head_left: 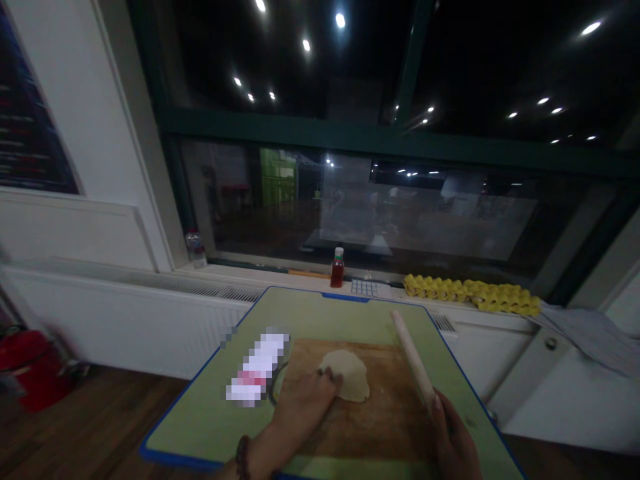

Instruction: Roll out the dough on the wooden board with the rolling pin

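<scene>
- One rolling pin point(412, 355) is gripped in my right hand point(451, 430).
- My left hand point(309, 395) touches the dough point(352, 373); whether pinching, I cannot tell.

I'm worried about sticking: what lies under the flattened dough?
A wooden board shows around the dough; the part directly beneath it and the left hand is covered.

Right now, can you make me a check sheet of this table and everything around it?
Surface: green table, wooden board on it.
Job's things: flat dough on the board; rolling pin to its right.
Clutter: pixelated thing left of the board.
Hands: left hand touches the dough's edge; right hand grips the rolling pin's near end.
Cables: nothing certain; dark curve by the board is unclear.
Surroundings: window; red bottle and egg trays on the sill; radiator; red bin.
</scene>
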`<state>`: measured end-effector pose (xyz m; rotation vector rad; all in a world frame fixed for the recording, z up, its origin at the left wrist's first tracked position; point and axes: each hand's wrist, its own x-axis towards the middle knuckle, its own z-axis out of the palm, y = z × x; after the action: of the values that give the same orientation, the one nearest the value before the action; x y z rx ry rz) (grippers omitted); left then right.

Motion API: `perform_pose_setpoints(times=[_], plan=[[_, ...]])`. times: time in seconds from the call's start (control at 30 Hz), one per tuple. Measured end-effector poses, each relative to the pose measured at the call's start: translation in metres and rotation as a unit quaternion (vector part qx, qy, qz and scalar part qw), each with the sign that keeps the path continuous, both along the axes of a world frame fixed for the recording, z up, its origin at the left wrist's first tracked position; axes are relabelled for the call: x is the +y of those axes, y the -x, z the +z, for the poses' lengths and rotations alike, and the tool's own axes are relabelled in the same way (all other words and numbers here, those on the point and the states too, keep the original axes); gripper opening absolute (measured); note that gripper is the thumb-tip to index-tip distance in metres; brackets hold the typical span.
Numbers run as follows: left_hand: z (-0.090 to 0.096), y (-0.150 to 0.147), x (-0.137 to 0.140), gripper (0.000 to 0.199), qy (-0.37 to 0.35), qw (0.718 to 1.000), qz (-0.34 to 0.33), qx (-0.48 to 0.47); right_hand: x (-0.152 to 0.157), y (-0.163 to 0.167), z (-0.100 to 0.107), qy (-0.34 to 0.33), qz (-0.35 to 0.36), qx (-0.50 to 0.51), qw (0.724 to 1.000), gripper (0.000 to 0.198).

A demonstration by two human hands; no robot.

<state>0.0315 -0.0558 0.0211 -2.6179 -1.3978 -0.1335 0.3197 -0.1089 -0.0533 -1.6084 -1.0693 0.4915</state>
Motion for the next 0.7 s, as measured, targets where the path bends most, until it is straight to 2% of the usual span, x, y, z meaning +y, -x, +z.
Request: perform_pose_setpoints(times=[0.07,0.17,0.23,0.3,0.43,0.57,0.7], plan=[[0.004,0.005,0.01,0.044,0.031,0.996,-0.069,-0.041,0.0,0.001,-0.001,-0.003,-0.004,0.009,1.0,0.077],[0.008,0.015,0.027,0.043,0.071,0.974,-0.199,-0.075,0.001,0.001,-0.002,-0.008,0.001,0.016,1.0,0.077],[0.012,0.022,0.037,0.043,0.095,0.964,-0.236,-0.083,0.001,0.001,-0.003,-0.012,-0.001,0.014,1.0,0.077],[0.016,0.028,0.042,0.042,0.097,0.966,-0.214,-0.108,0.001,0.001,-0.003,-0.017,-0.01,0.008,1.0,0.078],[0.016,0.033,0.039,0.038,0.09,0.97,-0.128,-0.186,-0.001,0.002,-0.002,-0.028,-0.024,-0.021,0.999,0.073],[0.0,0.033,0.027,0.044,0.116,0.962,-0.061,-0.238,-0.003,0.003,-0.002,-0.041,-0.022,-0.06,0.997,0.067],[-0.019,0.031,0.015,0.048,0.111,0.957,-0.032,-0.268,-0.004,0.002,-0.001,-0.025,-0.023,-0.075,0.997,0.068]])
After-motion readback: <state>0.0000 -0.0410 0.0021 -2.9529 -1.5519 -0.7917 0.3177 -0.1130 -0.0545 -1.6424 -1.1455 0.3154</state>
